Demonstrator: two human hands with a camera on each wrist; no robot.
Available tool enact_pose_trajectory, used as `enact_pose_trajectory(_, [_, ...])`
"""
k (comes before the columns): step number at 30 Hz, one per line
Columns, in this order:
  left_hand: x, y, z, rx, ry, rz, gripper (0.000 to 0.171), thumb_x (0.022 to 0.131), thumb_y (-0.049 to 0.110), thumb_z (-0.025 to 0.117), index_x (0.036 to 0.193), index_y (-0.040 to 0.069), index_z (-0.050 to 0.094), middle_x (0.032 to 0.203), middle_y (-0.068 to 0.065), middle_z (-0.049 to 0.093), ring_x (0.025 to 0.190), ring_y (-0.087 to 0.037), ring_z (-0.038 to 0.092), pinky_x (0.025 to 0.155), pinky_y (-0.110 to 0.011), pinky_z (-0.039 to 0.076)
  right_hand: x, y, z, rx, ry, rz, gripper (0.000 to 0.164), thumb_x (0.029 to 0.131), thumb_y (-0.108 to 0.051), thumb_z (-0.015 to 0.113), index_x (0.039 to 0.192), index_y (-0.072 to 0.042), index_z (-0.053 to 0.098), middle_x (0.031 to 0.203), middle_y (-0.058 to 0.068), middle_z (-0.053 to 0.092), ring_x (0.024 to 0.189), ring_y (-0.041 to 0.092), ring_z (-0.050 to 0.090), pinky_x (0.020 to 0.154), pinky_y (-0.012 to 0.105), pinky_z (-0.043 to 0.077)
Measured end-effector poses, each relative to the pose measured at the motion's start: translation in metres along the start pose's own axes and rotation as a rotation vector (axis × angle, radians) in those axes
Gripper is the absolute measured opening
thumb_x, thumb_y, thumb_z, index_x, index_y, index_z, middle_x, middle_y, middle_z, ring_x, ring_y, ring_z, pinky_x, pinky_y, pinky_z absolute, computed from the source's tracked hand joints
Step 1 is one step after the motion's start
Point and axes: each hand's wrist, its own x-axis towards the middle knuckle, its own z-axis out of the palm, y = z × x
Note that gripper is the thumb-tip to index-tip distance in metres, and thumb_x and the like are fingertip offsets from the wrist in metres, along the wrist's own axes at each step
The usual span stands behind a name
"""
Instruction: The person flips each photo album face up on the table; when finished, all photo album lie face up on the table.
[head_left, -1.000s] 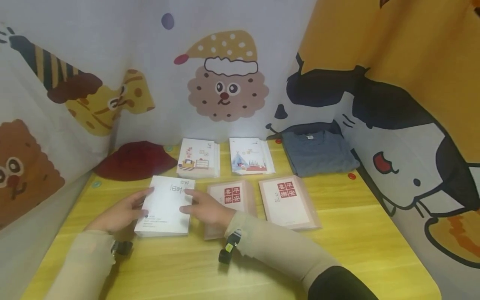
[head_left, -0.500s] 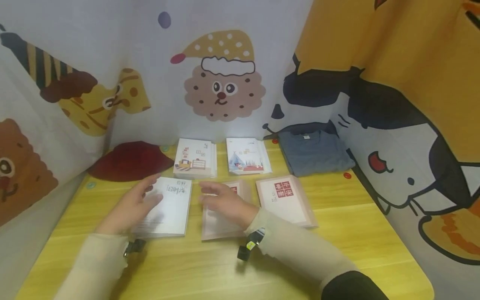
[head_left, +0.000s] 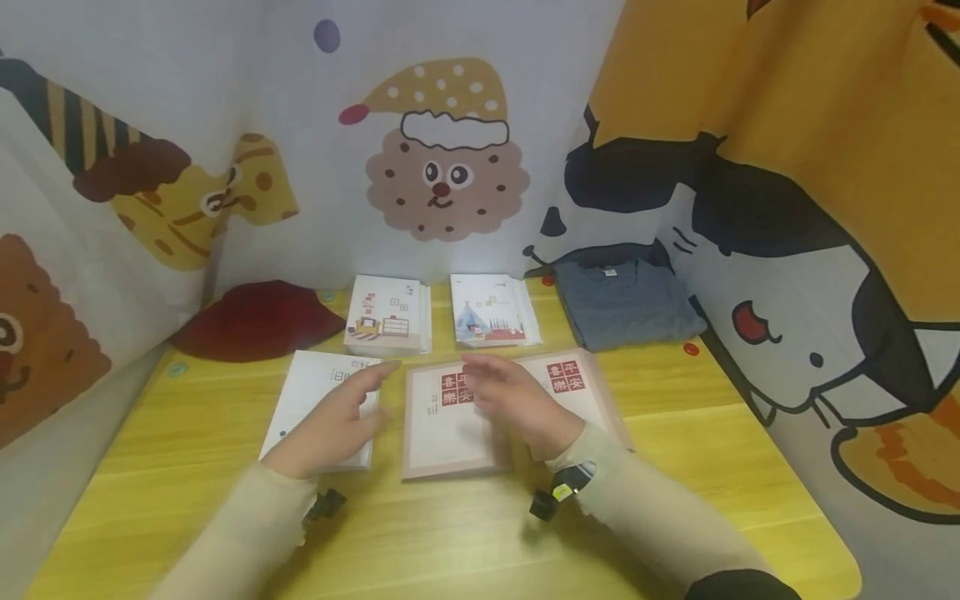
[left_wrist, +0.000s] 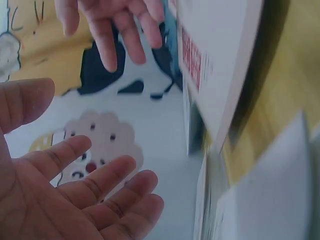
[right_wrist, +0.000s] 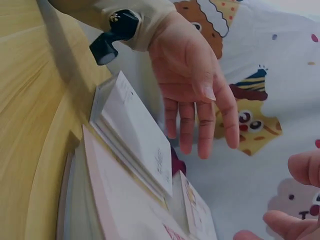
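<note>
My left hand [head_left: 333, 429] hovers over the right part of a white book [head_left: 296, 400] with Chinese lettering, its fingers spread and nothing in them. Pink-edged books lie to the right: a middle one [head_left: 442, 442] and a right one [head_left: 600, 404], both with red square characters. Above these two hangs my right hand [head_left: 528, 404], also holding nothing and partly covering them. From the right wrist view, the left hand [right_wrist: 187, 85] appears apart from the white book [right_wrist: 135, 130]. The left wrist view has both palms facing each other, with the right hand [left_wrist: 117, 25] at the top.
Behind the front row are two stacks of illustrated white books, one left [head_left: 386, 317] and one right [head_left: 487, 312]. A dark red hat [head_left: 258, 321] lies at the back left, a folded grey-blue shirt [head_left: 630, 304] at the back right. A printed curtain [head_left: 315, 150] hangs behind the yellow table [head_left: 442, 533].
Both hands gripped the white book's sides a second ago. They have let go of it, lifted and shifted right, toward the middle and right pink-edged books. The white book stays in place.
</note>
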Motion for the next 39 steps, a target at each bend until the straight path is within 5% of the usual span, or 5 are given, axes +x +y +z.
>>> enact_pose_trajectory(16, [0.020,0.010,0.043,-0.019,-0.141,-0.069,0.070,0.102,0.028,0.068,0.164,0.016,0.038,0.169,-0.013,0.038,0.155,-0.041,0.035,0.126,-0.063,0.027,-0.028,0.022,-0.022,-0.156,0.097,0.066,0.066,0.103,-0.022,0.065,0.163,-0.014,0.040,0.168,0.017,0.038,0.147,0.038,0.046,0.122,0.055,0.039])
enact_pose_trajectory(19, [0.022,0.010,0.046,-0.018,-0.158,-0.099,0.072,0.101,0.029,0.070,0.164,0.016,0.037,0.169,-0.014,0.038,0.155,-0.040,0.035,0.127,-0.063,0.026,-0.030,0.024,-0.022,-0.140,0.105,0.100,0.066,0.103,-0.023,0.064,0.163,-0.015,0.040,0.168,0.017,0.038,0.108,0.030,0.065,0.095,0.040,0.056])
enact_pose_trajectory(23, [0.024,0.007,0.050,0.008,-0.165,-0.111,0.072,0.101,0.028,0.070,0.164,0.014,0.038,0.168,-0.015,0.039,0.155,-0.040,0.036,0.127,-0.062,0.027,-0.029,0.026,-0.022,-0.104,0.092,0.125,0.066,0.104,-0.022,0.063,0.165,-0.016,0.037,0.169,0.019,0.035,0.062,0.017,0.044,0.053,0.026,0.044])
enact_pose_trajectory(29, [0.026,0.005,0.054,0.018,-0.177,-0.101,0.073,0.100,0.027,0.072,0.164,0.016,0.038,0.167,-0.014,0.041,0.154,-0.038,0.038,0.127,-0.061,0.028,-0.026,0.027,-0.018,-0.094,0.101,0.144,0.066,0.105,-0.025,0.063,0.165,-0.015,0.036,0.166,0.020,0.039,0.053,0.012,0.038,0.041,0.024,0.034])
enact_pose_trajectory(39, [0.032,0.008,0.060,0.005,-0.184,-0.112,0.079,0.096,0.027,0.076,0.165,0.022,0.037,0.168,-0.014,0.040,0.153,-0.040,0.039,0.124,-0.065,0.030,-0.013,0.035,-0.003,0.055,0.206,0.143,0.062,0.098,-0.016,0.067,0.153,0.001,0.046,0.154,0.030,0.048,0.121,0.035,0.064,0.101,0.045,0.058])
